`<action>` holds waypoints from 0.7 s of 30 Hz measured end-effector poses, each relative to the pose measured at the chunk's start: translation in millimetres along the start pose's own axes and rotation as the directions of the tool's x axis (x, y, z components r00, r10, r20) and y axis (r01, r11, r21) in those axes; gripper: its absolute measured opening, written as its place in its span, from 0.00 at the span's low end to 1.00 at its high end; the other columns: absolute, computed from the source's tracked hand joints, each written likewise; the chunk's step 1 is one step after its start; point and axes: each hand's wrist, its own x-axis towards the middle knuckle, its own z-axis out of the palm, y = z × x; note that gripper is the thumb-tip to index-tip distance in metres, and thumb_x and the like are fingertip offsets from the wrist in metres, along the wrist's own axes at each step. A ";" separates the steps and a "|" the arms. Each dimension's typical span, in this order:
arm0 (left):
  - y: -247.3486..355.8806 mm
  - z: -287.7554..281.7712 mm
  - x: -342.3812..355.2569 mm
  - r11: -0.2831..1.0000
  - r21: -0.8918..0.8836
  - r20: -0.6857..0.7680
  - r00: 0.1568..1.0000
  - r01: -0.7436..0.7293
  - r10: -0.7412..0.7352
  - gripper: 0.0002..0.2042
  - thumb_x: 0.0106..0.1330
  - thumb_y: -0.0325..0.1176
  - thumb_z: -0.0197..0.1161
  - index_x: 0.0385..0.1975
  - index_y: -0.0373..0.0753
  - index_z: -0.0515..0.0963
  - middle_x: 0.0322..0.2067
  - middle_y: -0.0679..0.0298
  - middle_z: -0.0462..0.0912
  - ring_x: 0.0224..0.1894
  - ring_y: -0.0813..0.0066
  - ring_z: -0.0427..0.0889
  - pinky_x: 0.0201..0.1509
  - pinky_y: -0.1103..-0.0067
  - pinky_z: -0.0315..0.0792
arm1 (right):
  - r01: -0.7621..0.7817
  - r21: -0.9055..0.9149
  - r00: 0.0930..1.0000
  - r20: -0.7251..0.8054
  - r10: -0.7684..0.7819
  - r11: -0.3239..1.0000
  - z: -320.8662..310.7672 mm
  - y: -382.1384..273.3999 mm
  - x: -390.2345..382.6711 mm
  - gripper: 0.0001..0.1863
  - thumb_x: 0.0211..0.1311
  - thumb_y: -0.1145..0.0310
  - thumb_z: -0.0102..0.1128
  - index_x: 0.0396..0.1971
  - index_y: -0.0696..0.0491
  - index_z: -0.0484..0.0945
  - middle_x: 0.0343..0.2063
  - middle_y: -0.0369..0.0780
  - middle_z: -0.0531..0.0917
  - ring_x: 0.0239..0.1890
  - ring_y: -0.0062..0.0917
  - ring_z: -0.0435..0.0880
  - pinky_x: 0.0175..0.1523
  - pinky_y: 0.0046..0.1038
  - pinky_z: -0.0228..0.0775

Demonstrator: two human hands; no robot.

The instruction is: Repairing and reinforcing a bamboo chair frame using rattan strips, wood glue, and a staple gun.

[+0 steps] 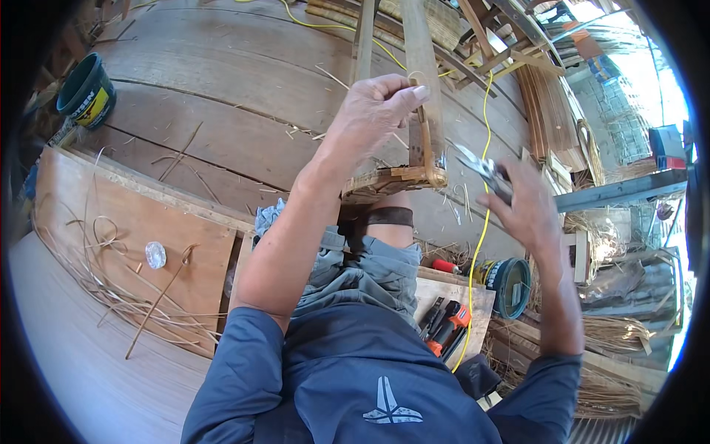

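Observation:
My left hand pinches a thin cane strip against a wooden furniture leg that stands on my knee. The strip loops around the leg's lower joint, where a woven rattan piece sticks out. My right hand is closed around metal pliers, whose jaws point at the joint from the right, a little apart from it.
Loose cane strips lie on a plywood board at left. A dark bucket stands far left, another bucket at right. Orange-handled tools rest by my thigh. A yellow cord runs across the plank floor. Stacked rattan frames fill the right.

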 end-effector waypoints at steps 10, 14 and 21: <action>-0.4 -8.0 4.1 0.985 0.163 -0.149 0.986 -0.054 0.078 0.12 0.62 0.38 0.59 0.25 0.35 0.78 0.18 0.75 0.71 0.22 0.89 0.66 0.26 0.89 0.62 | 0.250 -0.445 0.968 0.098 -0.231 0.860 -16.5 -24.7 55.1 0.22 0.52 0.48 0.60 0.36 0.51 0.76 0.21 0.43 0.77 0.28 0.35 0.80 0.33 0.33 0.70; -22.2 -33.9 28.9 0.920 0.379 -0.412 0.873 -0.094 0.259 0.12 0.60 0.38 0.57 0.37 0.35 0.73 0.33 0.52 0.74 0.33 0.65 0.75 0.37 0.72 0.68 | 0.023 0.043 0.998 -0.051 -0.021 0.999 2.5 -6.7 56.0 0.19 0.57 0.55 0.57 0.36 0.57 0.75 0.26 0.46 0.79 0.29 0.41 0.77 0.34 0.35 0.66; -56.4 -140.6 -136.9 0.745 0.652 -0.556 0.757 0.141 0.343 0.17 0.66 0.39 0.52 0.25 0.29 0.75 0.23 0.62 0.76 0.29 0.73 0.75 0.36 0.79 0.68 | -0.709 0.329 0.703 0.405 0.585 0.624 204.8 96.1 -106.0 0.28 0.64 0.46 0.42 0.37 0.60 0.75 0.23 0.45 0.76 0.26 0.30 0.74 0.33 0.31 0.64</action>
